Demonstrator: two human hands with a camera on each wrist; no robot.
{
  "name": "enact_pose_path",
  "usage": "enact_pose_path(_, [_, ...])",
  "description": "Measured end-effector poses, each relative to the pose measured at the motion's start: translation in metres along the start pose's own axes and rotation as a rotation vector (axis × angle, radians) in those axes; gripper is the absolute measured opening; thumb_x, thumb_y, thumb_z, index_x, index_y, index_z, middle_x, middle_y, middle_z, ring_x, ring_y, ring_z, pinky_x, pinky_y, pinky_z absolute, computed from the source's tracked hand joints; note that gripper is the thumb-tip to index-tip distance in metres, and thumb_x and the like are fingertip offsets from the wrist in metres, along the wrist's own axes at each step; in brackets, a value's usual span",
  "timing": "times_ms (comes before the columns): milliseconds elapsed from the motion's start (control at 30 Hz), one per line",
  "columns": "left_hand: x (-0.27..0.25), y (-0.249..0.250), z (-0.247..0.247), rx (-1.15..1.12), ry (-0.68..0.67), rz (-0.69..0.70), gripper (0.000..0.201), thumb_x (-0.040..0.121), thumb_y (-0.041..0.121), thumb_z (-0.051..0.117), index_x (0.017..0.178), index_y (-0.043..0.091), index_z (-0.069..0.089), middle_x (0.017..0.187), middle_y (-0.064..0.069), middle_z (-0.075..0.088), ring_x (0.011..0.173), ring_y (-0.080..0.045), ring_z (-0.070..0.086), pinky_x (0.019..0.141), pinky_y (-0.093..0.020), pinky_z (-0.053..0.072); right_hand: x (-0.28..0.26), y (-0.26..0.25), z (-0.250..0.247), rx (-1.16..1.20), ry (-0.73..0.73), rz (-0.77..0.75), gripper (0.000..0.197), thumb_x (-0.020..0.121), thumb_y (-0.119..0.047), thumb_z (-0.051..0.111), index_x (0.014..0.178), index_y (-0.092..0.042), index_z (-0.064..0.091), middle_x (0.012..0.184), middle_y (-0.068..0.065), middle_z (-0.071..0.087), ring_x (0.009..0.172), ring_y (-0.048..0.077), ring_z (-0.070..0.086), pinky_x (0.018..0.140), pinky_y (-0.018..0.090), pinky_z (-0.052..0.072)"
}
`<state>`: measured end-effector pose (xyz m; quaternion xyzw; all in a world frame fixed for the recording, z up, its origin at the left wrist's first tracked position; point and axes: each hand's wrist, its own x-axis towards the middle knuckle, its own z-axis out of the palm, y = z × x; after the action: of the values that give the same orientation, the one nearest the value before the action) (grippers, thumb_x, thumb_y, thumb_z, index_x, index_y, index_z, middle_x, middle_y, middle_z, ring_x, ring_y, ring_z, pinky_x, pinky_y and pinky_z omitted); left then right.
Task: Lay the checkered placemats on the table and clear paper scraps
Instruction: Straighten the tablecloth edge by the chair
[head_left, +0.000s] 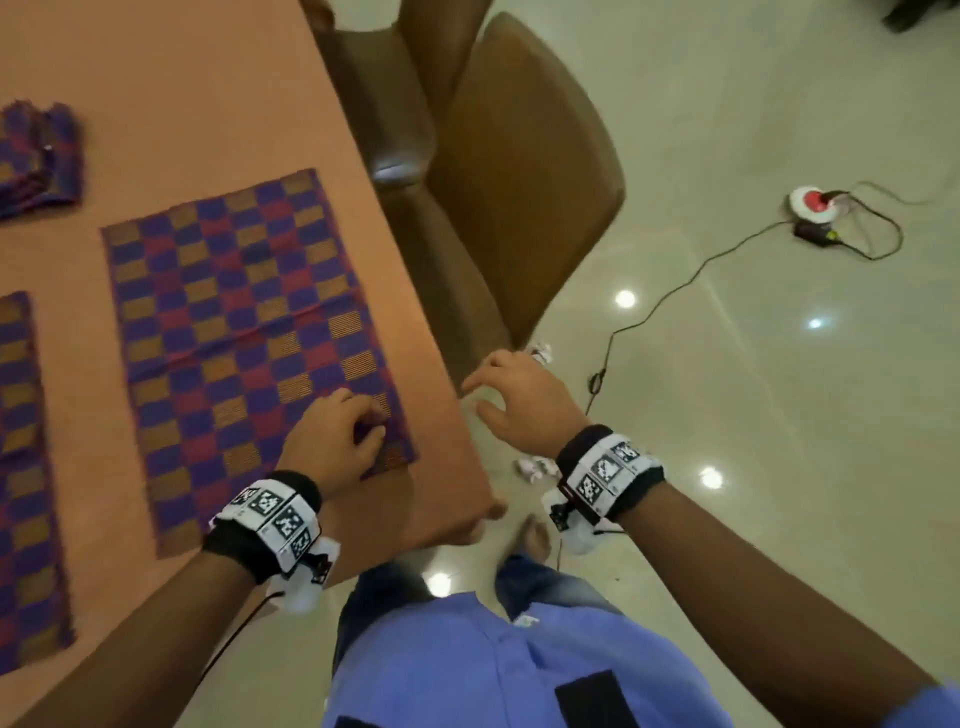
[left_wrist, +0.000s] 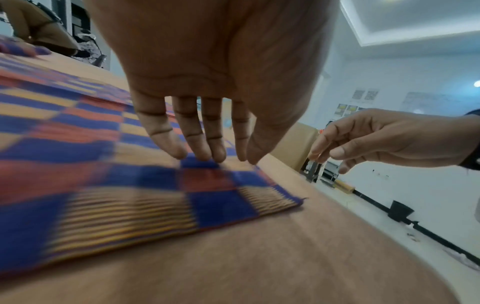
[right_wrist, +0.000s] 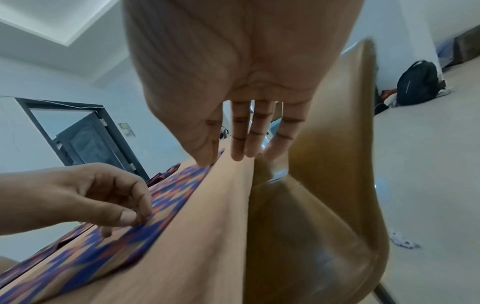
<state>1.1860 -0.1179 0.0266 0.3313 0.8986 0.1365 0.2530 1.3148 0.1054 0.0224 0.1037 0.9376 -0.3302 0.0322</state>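
Note:
A blue, red and gold checkered placemat (head_left: 249, 338) lies flat on the orange-brown table (head_left: 208, 104). My left hand (head_left: 371, 423) sits on the mat's near right corner with its fingers curled. In the left wrist view its thumb and forefinger (left_wrist: 246, 160) meet at the placemat's (left_wrist: 130, 185) right edge, pinching it. My right hand (head_left: 483, 400) hovers just past the table's edge, fingers loosely spread and holding nothing. White paper scraps (head_left: 535, 467) lie on the floor below my right wrist, and more scraps (head_left: 540, 353) show beyond its fingers.
A second placemat (head_left: 21, 467) lies at the left edge, and a folded stack of mats (head_left: 36, 156) sits at the far left. Brown chairs (head_left: 519, 182) stand against the table's right side. A black cable (head_left: 675, 291) and socket cross the tiled floor.

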Motion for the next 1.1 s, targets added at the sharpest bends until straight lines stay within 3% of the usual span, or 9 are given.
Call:
enact_pose_path(133, [0.051,0.096,0.006,-0.111,0.036,0.053,0.016,0.086,0.022,0.063,0.101,0.018,0.067,0.098,0.0,0.061,0.093,-0.021,0.058,0.082,-0.034,0.046,0.012,0.064,-0.083,-0.074,0.17,0.021,0.021,0.085,-0.023,0.061,0.105,-0.021,0.068,0.106,0.0,0.061,0.098,0.021,0.054,0.084,0.041,0.05])
enact_pose_path(267, [0.108,0.16,0.001,-0.227,0.075,0.098,0.025,0.086,0.024,0.066,0.111,0.02,0.062,0.103,0.003,0.055,0.095,-0.013,0.055,0.085,-0.03,0.045,0.047,0.119,-0.157,-0.158,0.269,0.001,0.027,0.086,-0.022,0.059,0.111,-0.018,0.067,0.118,0.002,0.063,0.11,0.024,0.053,0.094,0.04,0.046])
enact_pose_path(433, [0.179,0.208,-0.014,-0.361,0.169,0.044,0.036,0.087,0.026,0.066,0.121,0.022,0.056,0.115,0.003,0.051,0.105,-0.011,0.05,0.091,-0.028,0.041,0.11,0.162,-0.2,-0.226,0.1,-0.099,0.035,0.087,-0.027,0.057,0.12,-0.019,0.065,0.14,0.006,0.053,0.126,0.028,0.047,0.107,0.043,0.037])
enact_pose_path(667, [0.27,0.229,-0.022,-0.703,0.059,-0.167,0.036,0.087,0.024,0.067,0.121,0.024,0.055,0.12,0.001,0.061,0.112,-0.014,0.057,0.097,-0.04,0.049,0.22,0.201,-0.217,-0.378,-0.092,-0.408,0.03,0.088,-0.031,0.049,0.109,-0.025,0.07,0.14,0.001,0.053,0.127,0.021,0.045,0.094,0.045,0.049])
enact_pose_path(800, [0.321,0.236,-0.032,-0.906,0.122,-0.32,0.032,0.086,0.016,0.067,0.117,0.02,0.059,0.113,-0.001,0.064,0.107,-0.02,0.06,0.092,-0.044,0.05,0.301,0.223,-0.239,-0.33,-0.132,-0.572,0.03,0.09,-0.034,0.047,0.105,-0.026,0.072,0.14,-0.001,0.054,0.123,0.018,0.048,0.088,0.042,0.05])
enact_pose_path(900, [0.358,0.246,-0.05,-1.076,0.161,-0.419,0.03,0.086,0.01,0.065,0.115,0.017,0.06,0.11,-0.005,0.065,0.102,-0.021,0.061,0.087,-0.042,0.051,0.352,0.239,-0.257,-0.292,-0.129,-0.643,0.03,0.091,-0.039,0.048,0.104,-0.027,0.072,0.141,-0.001,0.053,0.122,0.02,0.048,0.086,0.042,0.051])
enact_pose_path(1000, [0.396,0.247,-0.073,-1.079,0.207,-0.466,0.022,0.087,0.01,0.065,0.107,0.017,0.062,0.106,-0.008,0.068,0.099,-0.023,0.064,0.085,-0.04,0.051,0.394,0.242,-0.27,-0.241,-0.219,-0.713,0.03,0.092,-0.041,0.049,0.109,-0.029,0.07,0.143,0.0,0.052,0.124,0.023,0.048,0.086,0.044,0.051])
enact_pose_path(1100, [0.433,0.245,-0.097,-0.996,0.278,-0.512,0.008,0.087,0.012,0.067,0.091,0.016,0.062,0.087,-0.003,0.066,0.08,-0.014,0.062,0.074,-0.032,0.048,0.432,0.241,-0.279,-0.212,-0.298,-0.821,0.028,0.091,-0.038,0.055,0.11,-0.026,0.07,0.14,0.003,0.055,0.121,0.026,0.05,0.089,0.042,0.049])
